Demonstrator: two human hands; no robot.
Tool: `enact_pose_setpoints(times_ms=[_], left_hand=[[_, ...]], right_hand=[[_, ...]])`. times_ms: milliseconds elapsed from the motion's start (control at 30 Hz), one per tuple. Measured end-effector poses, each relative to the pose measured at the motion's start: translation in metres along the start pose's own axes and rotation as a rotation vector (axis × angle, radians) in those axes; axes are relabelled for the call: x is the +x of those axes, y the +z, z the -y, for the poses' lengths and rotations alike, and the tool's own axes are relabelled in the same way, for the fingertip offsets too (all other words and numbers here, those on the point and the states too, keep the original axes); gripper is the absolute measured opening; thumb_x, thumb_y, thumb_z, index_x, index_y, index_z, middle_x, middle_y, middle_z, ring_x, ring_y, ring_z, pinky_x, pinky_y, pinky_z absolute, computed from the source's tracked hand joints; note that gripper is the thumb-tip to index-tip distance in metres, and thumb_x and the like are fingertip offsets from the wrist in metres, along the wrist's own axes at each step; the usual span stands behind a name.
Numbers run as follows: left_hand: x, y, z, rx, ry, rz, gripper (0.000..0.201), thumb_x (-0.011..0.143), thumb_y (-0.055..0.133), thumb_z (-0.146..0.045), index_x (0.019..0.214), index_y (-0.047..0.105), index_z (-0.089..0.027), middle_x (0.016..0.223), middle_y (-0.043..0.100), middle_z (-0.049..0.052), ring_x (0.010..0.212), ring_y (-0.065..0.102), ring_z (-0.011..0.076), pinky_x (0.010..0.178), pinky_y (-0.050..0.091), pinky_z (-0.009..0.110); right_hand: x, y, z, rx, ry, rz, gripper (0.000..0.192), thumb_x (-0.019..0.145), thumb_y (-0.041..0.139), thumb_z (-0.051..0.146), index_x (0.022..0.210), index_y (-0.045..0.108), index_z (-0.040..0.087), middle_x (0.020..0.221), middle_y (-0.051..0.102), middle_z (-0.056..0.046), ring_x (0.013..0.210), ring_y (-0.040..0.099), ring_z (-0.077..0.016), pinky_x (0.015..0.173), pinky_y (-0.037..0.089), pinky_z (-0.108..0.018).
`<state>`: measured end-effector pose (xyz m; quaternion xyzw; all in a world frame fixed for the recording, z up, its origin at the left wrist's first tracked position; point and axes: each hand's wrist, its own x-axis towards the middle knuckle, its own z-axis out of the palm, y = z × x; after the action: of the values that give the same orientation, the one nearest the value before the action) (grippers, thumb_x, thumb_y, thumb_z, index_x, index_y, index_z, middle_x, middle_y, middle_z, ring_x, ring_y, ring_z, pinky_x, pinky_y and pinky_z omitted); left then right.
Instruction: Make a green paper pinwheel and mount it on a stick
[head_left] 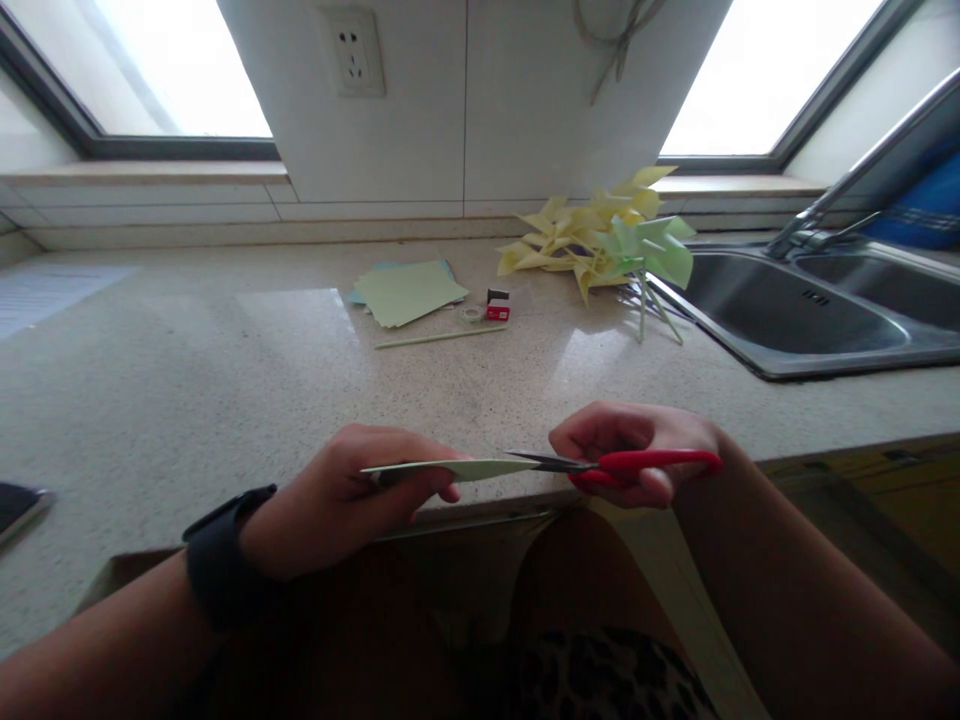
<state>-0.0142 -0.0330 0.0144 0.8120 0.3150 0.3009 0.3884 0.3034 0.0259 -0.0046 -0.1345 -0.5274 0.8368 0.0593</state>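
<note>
Left hand [352,495] pinches a pale green paper sheet [457,468] flat, just off the countertop [225,400] edge. Right hand [637,455] grips red-handled scissors [615,463], blades on the paper's right end, looks like mid-cut but hard to tell. Paper pinwheels [600,240] piled by the sink [787,300].

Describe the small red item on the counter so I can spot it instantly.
Start at the sink on the right, then move left past the paper pinwheels. The red-and-black box sits beside a tape roll, right of the green paper sheets; it is the counter's only red item.
</note>
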Motion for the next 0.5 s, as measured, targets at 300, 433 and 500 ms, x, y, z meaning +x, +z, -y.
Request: enact_pose_setpoints(times_ms=[300, 433, 500], left_hand=[[-0.0019, 0.0009, 0.0015, -0.052, -0.013, -0.012, 0.019, 0.097, 0.059, -0.017, 0.105, 0.074, -0.024, 0.084, 0.078, -0.001, 0.059, 0.061, 0.0078, 0.059, 0.049, 0.017], [-0.0013, 0.0004, -0.0014, -0.038, 0.002, -0.032, 0.017, 0.096, 0.059, -0.017, 0.099, 0.075, -0.022, 0.078, 0.076, -0.001, 0.057, 0.061, 0.0078, 0.056, 0.047, 0.017], [-0.0014, 0.0004, -0.0019, -0.028, 0.006, -0.038, 0.017, 0.096, 0.060, -0.017, 0.100, 0.076, -0.021, 0.077, 0.076, 0.000, 0.056, 0.060, 0.0078, 0.055, 0.047, 0.017]], right_hand=[[0.0001, -0.0004, -0.0029, -0.013, 0.004, -0.031, 0.051, 0.063, 0.090, 0.050, 0.080, 0.058, 0.014, 0.064, 0.053, 0.007, 0.040, 0.038, -0.0011, 0.031, 0.029, -0.010], [-0.0016, -0.0014, -0.0033, -0.044, 0.006, -0.045, 0.052, 0.064, 0.090, 0.051, 0.080, 0.057, 0.014, 0.064, 0.054, 0.007, 0.039, 0.037, -0.0011, 0.031, 0.028, -0.011], [-0.0027, -0.0017, -0.0035, -0.061, 0.005, -0.055, 0.051, 0.066, 0.089, 0.051, 0.080, 0.057, 0.014, 0.062, 0.053, 0.007, 0.039, 0.037, -0.0012, 0.031, 0.028, -0.011]])
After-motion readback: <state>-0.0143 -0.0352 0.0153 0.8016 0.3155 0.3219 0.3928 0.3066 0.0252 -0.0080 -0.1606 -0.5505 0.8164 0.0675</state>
